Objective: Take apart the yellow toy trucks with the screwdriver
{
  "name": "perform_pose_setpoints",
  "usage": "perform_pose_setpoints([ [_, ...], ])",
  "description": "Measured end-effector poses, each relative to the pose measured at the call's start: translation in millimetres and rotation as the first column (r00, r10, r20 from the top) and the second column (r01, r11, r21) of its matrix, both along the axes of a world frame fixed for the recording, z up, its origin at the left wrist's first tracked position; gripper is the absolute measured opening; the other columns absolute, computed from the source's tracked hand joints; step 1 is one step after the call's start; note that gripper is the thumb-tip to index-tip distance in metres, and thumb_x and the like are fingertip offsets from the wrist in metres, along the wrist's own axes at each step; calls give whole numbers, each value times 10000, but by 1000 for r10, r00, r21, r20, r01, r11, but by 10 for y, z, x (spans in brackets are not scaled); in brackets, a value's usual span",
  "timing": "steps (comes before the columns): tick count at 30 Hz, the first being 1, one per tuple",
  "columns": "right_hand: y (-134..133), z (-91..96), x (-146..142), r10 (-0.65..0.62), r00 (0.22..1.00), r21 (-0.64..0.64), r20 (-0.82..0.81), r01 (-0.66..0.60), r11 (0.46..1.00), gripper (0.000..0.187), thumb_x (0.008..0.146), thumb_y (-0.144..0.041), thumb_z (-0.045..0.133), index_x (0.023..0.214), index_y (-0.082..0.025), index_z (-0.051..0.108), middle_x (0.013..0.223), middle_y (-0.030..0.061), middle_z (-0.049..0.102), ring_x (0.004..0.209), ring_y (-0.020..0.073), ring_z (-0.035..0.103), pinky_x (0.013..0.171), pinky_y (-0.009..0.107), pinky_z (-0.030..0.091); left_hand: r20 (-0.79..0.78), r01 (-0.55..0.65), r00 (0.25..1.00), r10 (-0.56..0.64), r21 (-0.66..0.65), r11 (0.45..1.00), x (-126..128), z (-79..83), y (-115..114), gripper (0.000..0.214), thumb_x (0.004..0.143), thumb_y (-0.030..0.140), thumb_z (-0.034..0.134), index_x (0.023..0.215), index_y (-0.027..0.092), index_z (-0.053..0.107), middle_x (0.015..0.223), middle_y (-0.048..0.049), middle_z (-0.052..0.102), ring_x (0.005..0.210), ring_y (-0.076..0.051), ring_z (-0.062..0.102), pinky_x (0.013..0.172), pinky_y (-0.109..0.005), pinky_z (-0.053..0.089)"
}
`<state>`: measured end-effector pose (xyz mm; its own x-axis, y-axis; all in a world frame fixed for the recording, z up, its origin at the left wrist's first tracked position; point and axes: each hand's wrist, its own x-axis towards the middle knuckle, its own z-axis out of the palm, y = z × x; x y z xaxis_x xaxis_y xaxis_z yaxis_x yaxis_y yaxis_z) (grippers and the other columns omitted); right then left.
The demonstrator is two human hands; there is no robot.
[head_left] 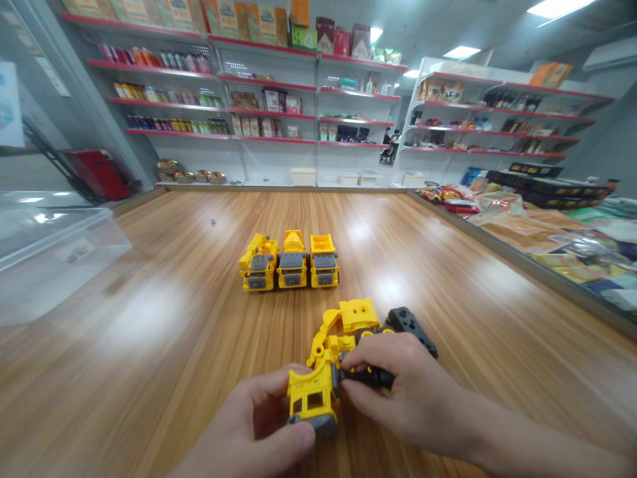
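Head view: shelves [269, 99] with red edges are recorded along the far wall, stocked with boxes, packets and bottles. A wooden table [149, 318] is found to fill most of the frame. A clear bin [50, 252] is noted at the table's left edge. Goods [542, 232] are seen spread on a counter beyond its right edge.

Three yellow trucks [291, 262] are lined up side by side near the table's middle, touching one another, with their grey fronts turned toward the camera. They are well apart from both hands.

The left hand [249, 431] is entered from the lower edge and is closed around a yellow toy [313, 392], with the thumb laid under its grey base. The right hand [398, 392] is pinched on a dark part at the toy's right side, thumb and fingertips pressed to it. The toy is located at the near edge of the table, between the two hands; whether it rests on the wood cannot be told.

A yellow arm [326, 338] is seen rising from the toy, away from the camera. A yellow block [359, 313] with two holes is noted just behind the arm. A black track [413, 328] is placed beside the block and is partly hidden by the right hand.
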<state>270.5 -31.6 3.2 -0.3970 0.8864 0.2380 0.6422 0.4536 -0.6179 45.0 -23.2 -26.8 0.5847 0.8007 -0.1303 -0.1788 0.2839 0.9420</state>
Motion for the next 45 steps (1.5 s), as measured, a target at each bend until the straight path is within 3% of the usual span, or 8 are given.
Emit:
perform_pose_setpoints([
  [6,22,-40,25,25,999,69,-20,-24,997,85,813,-179,647,883,-192,693,810,-2,708,748,135,634,728,250,442,28,13,1000,-8,-173,985,-11,6,13,449,659,458,845,1043,239,769,943,-52,772,937,-237,666,866,-325,455],
  [10,-5,-5,16,17,1000,24,-5,-17,1000,102,827,-200,623,919,-195,667,827,4,702,741,141,627,698,253,437,39,9,999,-2,-189,982,-2,49,3,444,652,440,856,1037,233,776,944,-54,778,927,-228,673,859,-308,462],
  [16,-6,49,15,61,992,-72,113,-53,996,347,947,-263,447,613,-179,484,591,-14,553,529,100,460,520,257,307,30,-57,998,63,-171,984,30,105,-30,337,615,390,891,931,313,802,976,2,789,912,-191,669,846,-277,479],
  [23,-20,61,13,8,997,-86,73,-1,996,20,816,-177,592,803,-186,580,704,-25,603,601,104,499,572,239,352,-25,-70,997,67,-146,987,15,98,-29,367,612,425,884,951,315,798,985,-5,780,892,-185,648,829,-274,466],
  [30,14,17,-2,29,998,-99,48,-24,995,276,945,-303,536,708,-183,611,665,-26,630,603,97,539,582,239,362,-13,0,1000,-1,-71,998,8,19,-9,416,640,430,861,1010,255,790,1006,-57,761,952,-233,633,859,-309,465],
  [34,5,14,-19,-22,999,-95,-28,20,995,47,836,-218,649,796,-195,636,712,-41,650,633,94,569,612,219,401,14,-11,1000,13,-181,983,-1,14,-9,450,625,438,869,1012,224,787,953,-72,768,944,-243,642,866,-324,464],
  [37,18,36,23,-37,999,-73,-39,34,997,32,816,-209,665,814,-200,635,738,-38,661,654,102,586,631,219,423,43,-5,999,17,-266,964,-11,48,-10,464,635,424,866,1035,207,778,954,-77,767,905,-232,657,868,-323,464],
  [45,317,131,449,-199,921,56,334,192,980,38,827,-226,663,813,-230,697,761,3,699,696,163,607,635,270,404,59,-13,998,33,-320,947,-15,61,-7,419,689,379,836,1051,177,773,961,-104,766,896,-233,665,895,-339,452],
])
